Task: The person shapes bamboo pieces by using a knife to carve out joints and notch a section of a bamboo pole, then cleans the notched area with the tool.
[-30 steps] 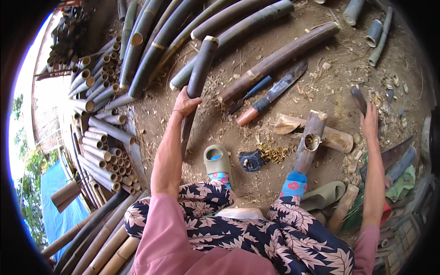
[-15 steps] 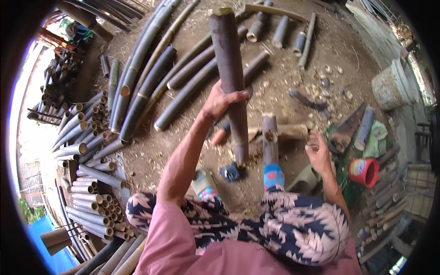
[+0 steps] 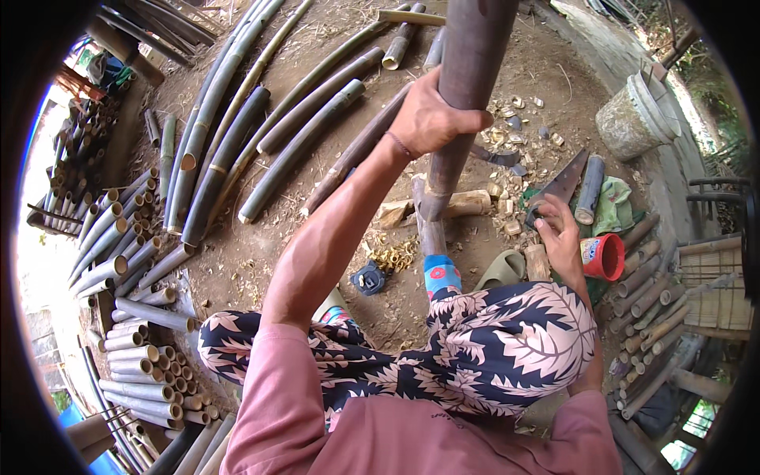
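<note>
Left hand (image 3: 431, 120) wraps its fingers round the bamboo tube (image 3: 478, 55), one o'clock; better hold it steady. Right hand (image 3: 563, 239), three o'clock by the saw (image 3: 569, 179): its grip I cannot tell.

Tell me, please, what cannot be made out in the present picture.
In the head view:
- Dark bamboo pole: upper end cut off by the top edge.
- Left hand: most fingers hidden behind the pole.
- Bamboo piece by the blue sock: partly hidden by the pole.
- Saw: partly covered by the right hand; whether this hand grips it is unclear.
</note>
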Motion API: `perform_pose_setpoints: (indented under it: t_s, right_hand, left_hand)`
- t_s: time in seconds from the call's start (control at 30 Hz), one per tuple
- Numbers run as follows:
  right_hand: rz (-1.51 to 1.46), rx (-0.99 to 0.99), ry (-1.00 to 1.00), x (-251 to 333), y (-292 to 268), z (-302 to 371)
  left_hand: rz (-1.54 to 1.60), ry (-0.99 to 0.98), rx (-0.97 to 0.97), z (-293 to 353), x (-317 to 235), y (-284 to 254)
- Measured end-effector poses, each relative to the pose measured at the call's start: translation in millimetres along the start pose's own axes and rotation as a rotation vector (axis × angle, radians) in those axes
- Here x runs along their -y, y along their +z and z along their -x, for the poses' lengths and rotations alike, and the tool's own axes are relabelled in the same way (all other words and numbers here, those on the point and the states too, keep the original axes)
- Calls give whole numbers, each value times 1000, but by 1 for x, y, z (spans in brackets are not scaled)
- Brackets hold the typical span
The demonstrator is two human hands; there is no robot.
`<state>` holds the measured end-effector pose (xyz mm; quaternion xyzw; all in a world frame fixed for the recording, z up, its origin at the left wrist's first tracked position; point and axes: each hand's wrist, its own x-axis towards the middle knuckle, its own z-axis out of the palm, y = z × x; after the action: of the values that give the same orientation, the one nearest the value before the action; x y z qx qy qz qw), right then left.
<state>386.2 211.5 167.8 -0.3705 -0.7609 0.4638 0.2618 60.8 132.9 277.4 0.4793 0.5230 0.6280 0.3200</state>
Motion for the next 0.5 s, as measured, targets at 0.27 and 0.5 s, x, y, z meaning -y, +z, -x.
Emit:
perform_pose_setpoints:
  t_s: [0.27, 0.5]
  right_hand:
    - [-69, -8, -135, 67, -22, -2]
    - [-33, -84, -609, 206, -42, -52]
  left_hand:
    - [70, -7, 55, 14, 9, 17]
    - [-52, 114, 106, 56, 22, 28]
